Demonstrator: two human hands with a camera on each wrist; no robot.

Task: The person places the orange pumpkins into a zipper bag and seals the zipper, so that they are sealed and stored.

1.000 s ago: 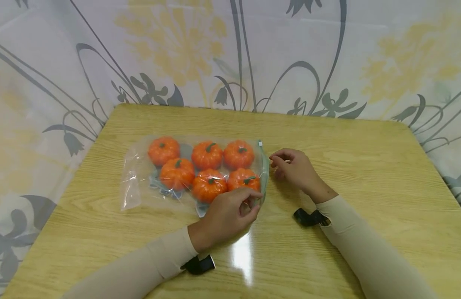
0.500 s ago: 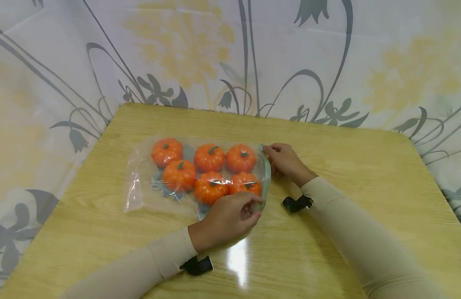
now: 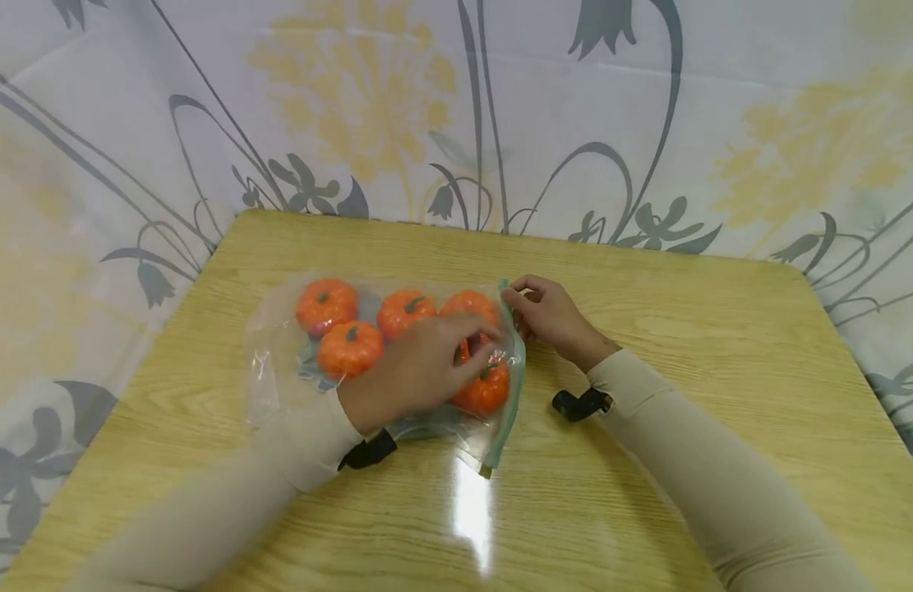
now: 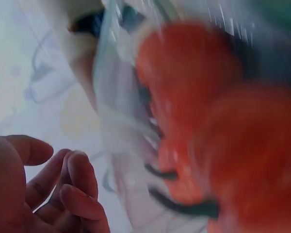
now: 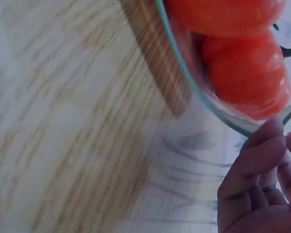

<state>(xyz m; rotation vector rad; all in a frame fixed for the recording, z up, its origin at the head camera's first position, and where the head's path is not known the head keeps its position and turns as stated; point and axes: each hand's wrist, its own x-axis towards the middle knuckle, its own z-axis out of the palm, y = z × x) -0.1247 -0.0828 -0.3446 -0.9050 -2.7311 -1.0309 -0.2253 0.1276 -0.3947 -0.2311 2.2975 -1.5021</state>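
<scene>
A clear zip bag (image 3: 274,333) lies on the table with several small orange pumpkins (image 3: 350,349) inside, their stems green. Its green zip edge (image 3: 509,411) faces right. At the far end of that edge, my right hand (image 3: 551,319) pinches the bag's corner between thumb and fingertips. My left hand (image 3: 415,370), blurred, is over the near side of the bag and hides some pumpkins. In the left wrist view the left hand's fingers (image 4: 80,172) are loosely bent with nothing between them. The right wrist view shows the right fingertips (image 5: 269,131) at the zip edge.
The wood-grain table (image 3: 685,329) extends on all sides of the bag. Behind it hangs a floral cloth (image 3: 530,107). A black wrist camera (image 3: 574,405) sits at the right sleeve, another (image 3: 369,450) at the left.
My right hand moved to the far corner of the zip edge and took hold of it. The left hand left the near end of the edge and moved up and left over the bag.
</scene>
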